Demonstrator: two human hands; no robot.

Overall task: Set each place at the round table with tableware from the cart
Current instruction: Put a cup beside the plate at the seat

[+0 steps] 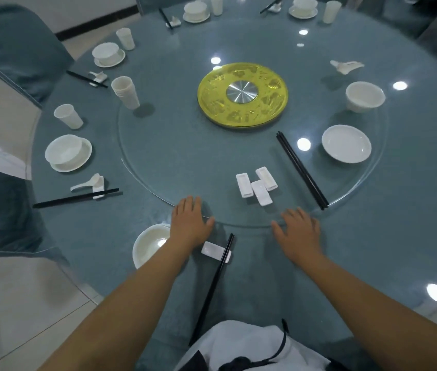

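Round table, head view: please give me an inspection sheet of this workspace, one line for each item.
Surface: round table in blue-grey cloth, glass turntable on top, gold centre disc.
Job's things: on the turntable, three chopstick rests, black chopsticks, plate, bowl, stacked cups. Near place: bowl, rest with chopsticks.
Clutter: nothing seen.
Hands: left hand and right hand flat at the turntable edge, fingers straight, holding nothing.
Cables: nothing seen.
Surroundings: covered chairs, tiled floor.
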